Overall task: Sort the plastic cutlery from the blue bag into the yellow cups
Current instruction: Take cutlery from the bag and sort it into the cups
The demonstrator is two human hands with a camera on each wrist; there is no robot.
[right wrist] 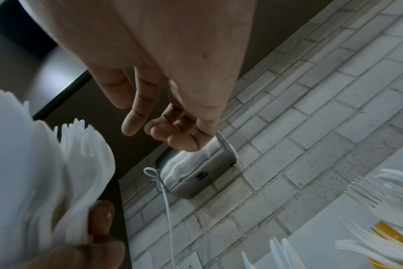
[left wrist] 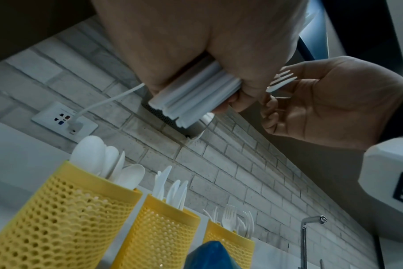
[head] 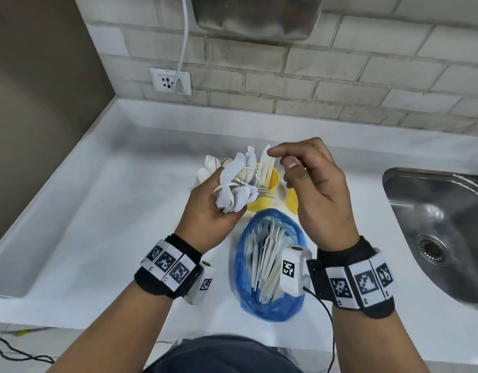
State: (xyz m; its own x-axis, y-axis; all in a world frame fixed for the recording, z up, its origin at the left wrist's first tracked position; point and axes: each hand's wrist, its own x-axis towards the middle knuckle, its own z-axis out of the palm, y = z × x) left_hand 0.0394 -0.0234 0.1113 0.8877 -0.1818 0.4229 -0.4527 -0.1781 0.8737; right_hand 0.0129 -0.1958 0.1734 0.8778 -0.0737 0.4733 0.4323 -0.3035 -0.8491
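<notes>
Blue bag (head: 270, 305) nearest, lying on white counter (head: 98, 224), mouth toward wall, white cutlery inside lengthwise. Left hand (head: 208, 208) above counter, fingers curled round cutlery bunch (head: 239, 181): heads fan up and away, handles (left wrist: 191, 94) stick out below fist. Right hand (head: 313, 192) just right, thumb and forefinger pinching fork (left wrist: 280, 81), other fingers loosely curled. Three yellow mesh cups (left wrist: 65, 214) beyond bag: spoons (left wrist: 97, 160), knives (left wrist: 170, 185), forks (left wrist: 230, 218). Steel sink (head: 431, 227) at right.
</notes>
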